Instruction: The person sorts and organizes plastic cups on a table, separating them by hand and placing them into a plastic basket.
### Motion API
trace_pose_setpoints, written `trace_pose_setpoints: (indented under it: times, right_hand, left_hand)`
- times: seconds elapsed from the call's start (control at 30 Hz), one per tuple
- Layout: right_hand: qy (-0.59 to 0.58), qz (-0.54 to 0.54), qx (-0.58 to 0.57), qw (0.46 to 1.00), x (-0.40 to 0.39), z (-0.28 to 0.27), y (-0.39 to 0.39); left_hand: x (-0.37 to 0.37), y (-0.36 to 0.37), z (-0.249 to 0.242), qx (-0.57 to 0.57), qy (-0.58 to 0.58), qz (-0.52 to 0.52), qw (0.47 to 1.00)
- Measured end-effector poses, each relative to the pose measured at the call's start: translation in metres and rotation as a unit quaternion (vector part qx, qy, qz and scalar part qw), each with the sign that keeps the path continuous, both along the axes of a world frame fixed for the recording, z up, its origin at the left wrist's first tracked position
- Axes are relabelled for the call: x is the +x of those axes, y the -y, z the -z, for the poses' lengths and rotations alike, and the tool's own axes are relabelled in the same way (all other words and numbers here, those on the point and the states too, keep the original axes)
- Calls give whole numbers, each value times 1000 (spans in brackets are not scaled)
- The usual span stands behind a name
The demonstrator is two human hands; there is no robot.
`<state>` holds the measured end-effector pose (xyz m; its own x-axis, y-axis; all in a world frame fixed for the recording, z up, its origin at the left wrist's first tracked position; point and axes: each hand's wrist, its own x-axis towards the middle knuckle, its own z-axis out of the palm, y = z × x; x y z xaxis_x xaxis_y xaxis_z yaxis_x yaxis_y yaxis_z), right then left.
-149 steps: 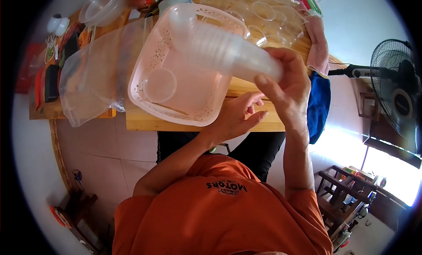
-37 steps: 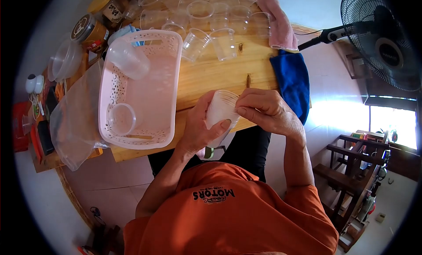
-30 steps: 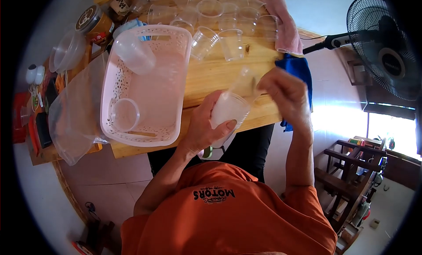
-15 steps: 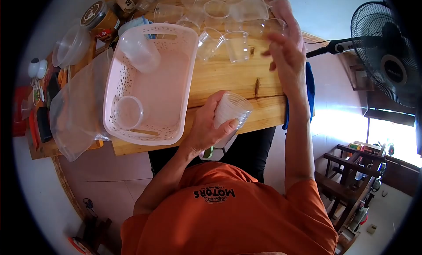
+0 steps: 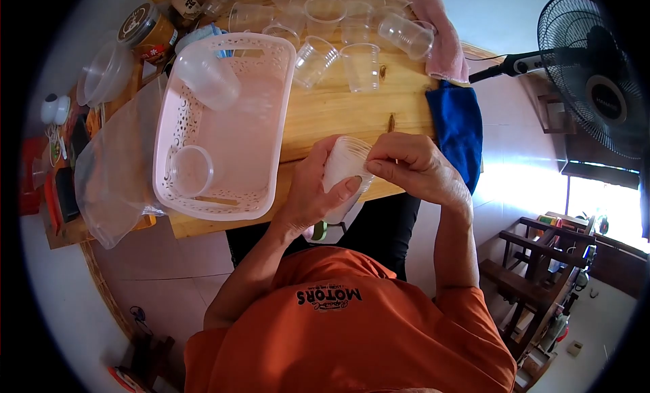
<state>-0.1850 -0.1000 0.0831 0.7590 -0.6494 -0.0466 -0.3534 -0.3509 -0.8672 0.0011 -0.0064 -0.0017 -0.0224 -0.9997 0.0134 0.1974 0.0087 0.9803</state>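
Observation:
A stack of clear plastic cups (image 5: 347, 164) is held near the table's front edge. My left hand (image 5: 317, 190) wraps round the stack from the left, its thumb across the front. At the stack's right rim, my right hand (image 5: 416, 168) has its thumb and index finger pinched together; whether a cup rim is between them is too small to tell. Beyond my hands, several loose clear cups, among them an upright one (image 5: 361, 68) and a tilted one (image 5: 315, 62), are on the wooden table (image 5: 338, 115).
Left of my hands is a pink basket (image 5: 247, 132) with a translucent container (image 5: 206, 78) and a round cup (image 5: 192, 171) inside. A blue cloth (image 5: 457, 129) and a pink towel (image 5: 443, 40) lie at the right edge. A fan (image 5: 599, 88) stands beyond.
My right hand has come down from the loose cups at the back right to the stack's rim, uncovering the blue cloth and a tilted cup. My left hand still holds the stack.

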Motion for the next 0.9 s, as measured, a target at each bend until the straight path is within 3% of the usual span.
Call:
trace_pose_setpoints:
  times: [0.4, 0.67, 0.73, 0.9]
  right_hand:
    - [-10, 18, -63, 998, 4, -14, -1]
    - [39, 217, -47, 974, -6, -1, 14]
    - [161, 278, 16, 947, -11, 14, 19]
    - [339, 275, 96, 895, -26, 39, 51]
  left_hand:
    - [0, -1, -5, 3, 14, -1, 1000]
    - [1, 0, -2, 6, 18, 3, 1000]
    - [1, 0, -1, -8, 26, 9, 1000]
    - [1, 0, 0, -7, 16, 13, 1000]
